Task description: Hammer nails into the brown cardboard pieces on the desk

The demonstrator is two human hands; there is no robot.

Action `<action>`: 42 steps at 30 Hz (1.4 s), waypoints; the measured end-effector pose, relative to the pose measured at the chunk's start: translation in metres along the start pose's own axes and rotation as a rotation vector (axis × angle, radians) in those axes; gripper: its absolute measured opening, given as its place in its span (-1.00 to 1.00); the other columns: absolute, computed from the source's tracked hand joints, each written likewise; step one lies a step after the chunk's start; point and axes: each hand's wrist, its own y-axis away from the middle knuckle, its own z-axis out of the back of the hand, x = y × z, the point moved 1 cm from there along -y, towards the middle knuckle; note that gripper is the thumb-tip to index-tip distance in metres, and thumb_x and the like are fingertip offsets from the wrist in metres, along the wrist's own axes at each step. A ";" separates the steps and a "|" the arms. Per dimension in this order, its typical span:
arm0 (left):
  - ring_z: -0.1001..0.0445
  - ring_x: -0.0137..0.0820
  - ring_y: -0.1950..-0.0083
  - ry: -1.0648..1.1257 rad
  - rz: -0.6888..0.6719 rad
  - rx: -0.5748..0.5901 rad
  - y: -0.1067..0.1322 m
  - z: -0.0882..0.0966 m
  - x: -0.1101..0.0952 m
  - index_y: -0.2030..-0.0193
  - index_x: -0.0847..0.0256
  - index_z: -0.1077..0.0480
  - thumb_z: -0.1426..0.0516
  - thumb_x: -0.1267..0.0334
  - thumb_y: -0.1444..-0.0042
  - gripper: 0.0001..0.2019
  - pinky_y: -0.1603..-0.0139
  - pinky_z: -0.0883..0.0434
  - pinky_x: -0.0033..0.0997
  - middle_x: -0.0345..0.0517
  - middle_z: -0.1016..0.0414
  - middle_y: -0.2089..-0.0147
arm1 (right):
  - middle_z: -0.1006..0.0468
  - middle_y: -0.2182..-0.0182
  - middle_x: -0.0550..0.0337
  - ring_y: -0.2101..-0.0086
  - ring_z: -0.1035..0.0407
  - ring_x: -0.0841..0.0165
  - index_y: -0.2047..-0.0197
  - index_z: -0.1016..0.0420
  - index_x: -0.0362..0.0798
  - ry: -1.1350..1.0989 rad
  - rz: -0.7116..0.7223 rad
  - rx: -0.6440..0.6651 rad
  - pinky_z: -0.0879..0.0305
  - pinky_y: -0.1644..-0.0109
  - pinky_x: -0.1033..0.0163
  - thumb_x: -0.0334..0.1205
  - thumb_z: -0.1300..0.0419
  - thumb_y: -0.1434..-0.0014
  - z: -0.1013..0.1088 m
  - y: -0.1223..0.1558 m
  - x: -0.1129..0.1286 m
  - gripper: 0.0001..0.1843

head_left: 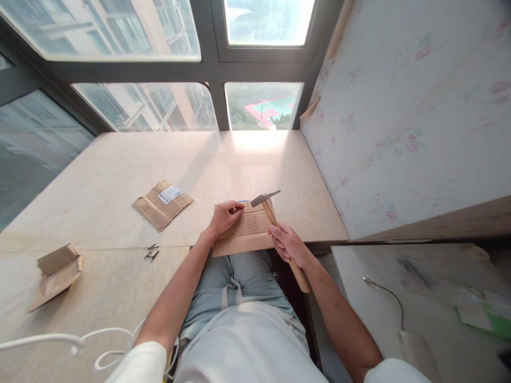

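Observation:
A piece of brown cardboard (243, 242) lies at the table's front edge and juts out over my lap. Rows of small holes dot its middle. My left hand (227, 217) rests on its upper left part, thumb and fingers pinched together; whatever small thing they hold is too tiny to make out. My right hand (288, 242) is wrapped around the wooden handle of a hammer (261, 199). Its metal head is raised over the cardboard's upper right side, a little right of my left fingertips. A bit of blue shows behind the cardboard's far edge.
Several dark, thin nail-like pieces (151, 252) lie left of my left forearm. A flat cardboard packet (163, 205) with a white label and an opened small box (58, 274) are farther left. A white cable (107, 332) loops at lower left. The papered wall (399, 122) bounds the right.

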 end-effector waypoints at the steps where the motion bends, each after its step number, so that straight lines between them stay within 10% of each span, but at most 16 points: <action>1: -0.45 -0.46 0.40 -0.004 0.006 0.001 0.000 0.000 0.001 0.24 0.18 -0.55 -0.16 0.26 -0.10 -0.85 0.33 -0.41 -0.46 -0.15 -0.58 0.34 | -0.06 0.70 0.56 0.81 0.13 0.63 0.28 -0.24 0.00 -0.005 0.002 0.009 0.13 0.86 0.51 0.22 -0.18 -0.10 -0.001 0.000 0.000 -0.55; 21: -0.44 -0.43 0.33 -0.033 -0.011 -0.044 0.005 0.002 -0.002 0.28 0.18 -0.50 -0.17 0.32 -0.08 -0.92 0.28 -0.38 -0.41 -0.12 -0.55 0.27 | -0.06 0.69 0.54 0.81 0.12 0.62 0.28 -0.26 0.00 0.149 -0.043 0.070 0.13 0.85 0.50 0.21 -0.11 -0.17 -0.003 -0.014 0.017 -0.59; 33: -0.52 -0.38 0.23 -0.070 0.021 -0.048 0.006 0.004 -0.003 0.07 0.15 -0.46 -0.18 0.41 -0.06 -0.73 0.05 -0.40 -0.29 -0.18 -0.58 0.24 | -0.32 0.64 0.32 0.66 -0.21 0.46 0.33 -0.33 -0.01 0.817 0.395 -0.057 -0.07 0.56 0.36 0.10 0.04 -0.31 0.010 -0.017 0.055 -0.62; 42: -0.55 -0.34 0.19 -0.002 0.042 -0.064 0.008 0.004 -0.002 0.05 0.16 -0.44 -0.20 0.41 -0.04 -0.70 0.06 -0.43 -0.28 -0.13 -0.60 0.22 | -0.51 0.45 0.11 0.45 -0.37 0.27 0.22 -0.35 0.00 1.224 0.420 -0.076 -0.06 0.40 0.28 -0.04 0.10 -0.32 0.016 -0.037 0.038 -0.70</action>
